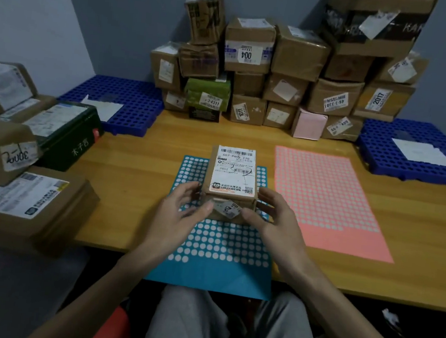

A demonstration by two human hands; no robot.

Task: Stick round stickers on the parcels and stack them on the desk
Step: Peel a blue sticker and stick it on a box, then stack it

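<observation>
Middle rows of blue sticker sheet covered by parcel, left hand and right hand, small tag on parcel's near face blurred, print unreadable, large box cut by top edge, left-side parcels cut by frame edge.

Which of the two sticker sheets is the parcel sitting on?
The blue sheet directly in front of the person; the parcel rests on it. The pink sheet lies bare to its right.
</observation>
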